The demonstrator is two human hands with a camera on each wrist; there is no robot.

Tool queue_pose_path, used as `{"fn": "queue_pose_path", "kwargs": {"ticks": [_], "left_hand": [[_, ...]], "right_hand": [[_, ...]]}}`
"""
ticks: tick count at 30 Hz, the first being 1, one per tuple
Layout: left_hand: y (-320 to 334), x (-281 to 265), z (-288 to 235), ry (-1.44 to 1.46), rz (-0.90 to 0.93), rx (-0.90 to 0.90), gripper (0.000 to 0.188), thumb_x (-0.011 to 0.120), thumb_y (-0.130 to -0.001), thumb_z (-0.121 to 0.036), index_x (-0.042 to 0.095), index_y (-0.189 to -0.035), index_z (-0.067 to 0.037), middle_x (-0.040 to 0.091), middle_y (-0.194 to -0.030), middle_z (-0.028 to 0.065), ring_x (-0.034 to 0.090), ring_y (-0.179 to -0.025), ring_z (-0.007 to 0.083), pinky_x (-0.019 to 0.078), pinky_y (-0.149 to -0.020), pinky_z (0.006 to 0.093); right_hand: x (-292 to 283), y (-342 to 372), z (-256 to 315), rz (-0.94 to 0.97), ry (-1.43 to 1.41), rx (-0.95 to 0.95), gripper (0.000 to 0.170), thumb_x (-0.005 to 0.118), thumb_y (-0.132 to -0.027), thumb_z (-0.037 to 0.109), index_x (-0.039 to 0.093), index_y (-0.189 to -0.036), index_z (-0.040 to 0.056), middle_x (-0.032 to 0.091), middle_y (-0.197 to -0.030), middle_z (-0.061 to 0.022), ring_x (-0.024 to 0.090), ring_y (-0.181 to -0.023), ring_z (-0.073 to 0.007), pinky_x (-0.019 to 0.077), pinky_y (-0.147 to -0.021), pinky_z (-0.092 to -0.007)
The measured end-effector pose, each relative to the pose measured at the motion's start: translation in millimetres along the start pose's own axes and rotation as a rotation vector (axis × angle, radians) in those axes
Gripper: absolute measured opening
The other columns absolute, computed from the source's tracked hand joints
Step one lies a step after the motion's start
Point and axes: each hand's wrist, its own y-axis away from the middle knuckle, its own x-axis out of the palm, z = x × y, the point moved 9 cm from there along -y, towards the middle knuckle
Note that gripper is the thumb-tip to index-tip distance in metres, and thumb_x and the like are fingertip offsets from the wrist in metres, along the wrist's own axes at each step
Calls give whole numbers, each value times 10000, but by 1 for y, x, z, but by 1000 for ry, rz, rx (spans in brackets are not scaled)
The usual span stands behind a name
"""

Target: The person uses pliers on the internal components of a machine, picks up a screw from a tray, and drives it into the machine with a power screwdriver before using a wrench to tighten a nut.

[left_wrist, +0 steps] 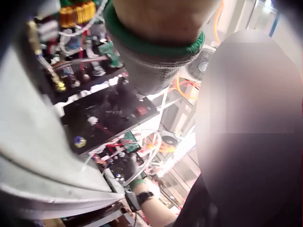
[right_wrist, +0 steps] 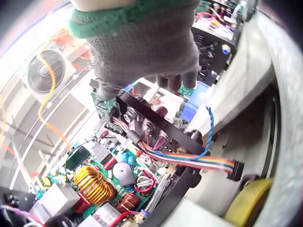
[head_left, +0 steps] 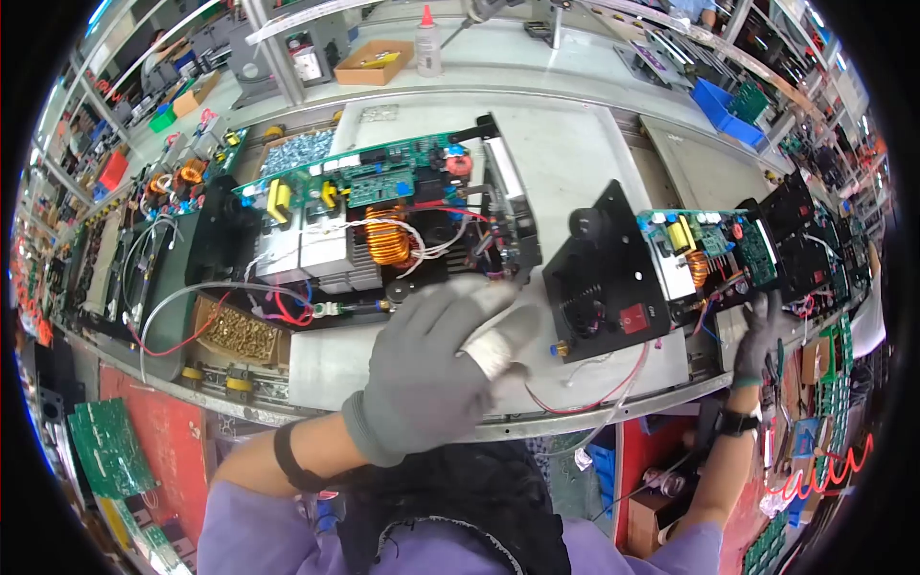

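My left hand, in a grey glove, is over the front edge of a large open electronics unit. Its fingers are blurred, and a white patch shows between thumb and fingers; I cannot tell whether that is a held thing. In the left wrist view its fingers are hidden behind the cuff. My gloved right hand reaches up at the far right, fingers fairly straight, beside a second open unit. In the right wrist view that hand is just above a black panel trailing a rainbow ribbon cable.
A black panel with a red switch stands upright between my hands. Brass screws fill a box at the left front. Loose wires hang over the bench's front edge. Behind stand a white bottle and a blue bin.
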Motion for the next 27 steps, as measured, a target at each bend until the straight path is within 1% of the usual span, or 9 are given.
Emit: {"fn": "queue_pose_path", "kwargs": {"ticks": [2,6,8,11,13,16,18,23,27], "left_hand": [[-40,-16,-26,-104,-155,179,298,700,-796,-240,713,-1075,-135,617,-1137,130,616,-1005,350,499,-792,431],[-119,5,-40,-191,47,527,375,703,-729,-204,707,-1103,-173,615,-1149,117,600,-1053,326,494,-869,408],[-126,52,-43,-124,631,652,337,687,-722,-169,698,-1058,-156,621,-1118,90,602,-1040,288,468,-940,390],[-123,90,-51,-195,812,701,173,669,-757,-203,666,-911,-124,645,-980,51,624,-982,246,443,-982,399],[-123,103,-52,-177,975,706,112,651,-782,-223,655,-846,-132,638,-833,36,642,-933,217,432,-1010,418],[-140,108,-43,-115,940,776,75,637,-793,-191,668,-845,-146,639,-794,33,651,-885,201,418,-1050,427],[-175,101,-16,-68,782,810,66,638,-784,-122,675,-832,-150,667,-774,27,667,-857,211,392,-1093,443],[-247,119,53,-319,889,543,82,644,-773,-62,666,-824,-123,683,-792,37,678,-813,248,398,-1094,422],[-286,99,91,-497,693,574,172,682,-734,-24,685,-880,-114,696,-864,78,631,-1051,302,438,-1058,395]], "right_hand": [[8,-13,-39,115,-143,15,782,661,-903,518,408,-1410,-21,554,-1233,-118,565,-1084,-211,476,-941,-369],[41,-4,3,165,-190,-13,547,631,-932,465,504,-1294,75,584,-1139,-29,550,-1030,-151,435,-926,-339],[45,2,20,138,-159,-14,467,631,-952,359,518,-1288,55,599,-1138,-23,558,-1020,-134,438,-922,-326],[40,-2,10,22,-64,40,345,630,-970,240,583,-1219,6,626,-1105,-15,575,-972,-108,458,-876,-290],[50,-1,22,65,-78,19,435,652,-960,236,545,-1274,-45,638,-1113,-57,597,-1021,-145,465,-936,-295],[59,-14,26,-7,37,35,387,629,-975,322,628,-1166,-15,650,-975,-13,586,-897,-116,472,-818,-265],[65,-42,28,38,133,-27,486,588,-983,431,650,-1150,-20,606,-890,16,465,-736,-76,391,-633,-258],[88,-87,72,-103,80,-77,436,664,-958,355,650,-1152,-36,630,-909,13,502,-786,-55,425,-689,-217],[128,-106,81,-116,-136,-50,447,659,-961,371,633,-1195,-10,656,-964,8,569,-802,-55,457,-686,-206]]}}
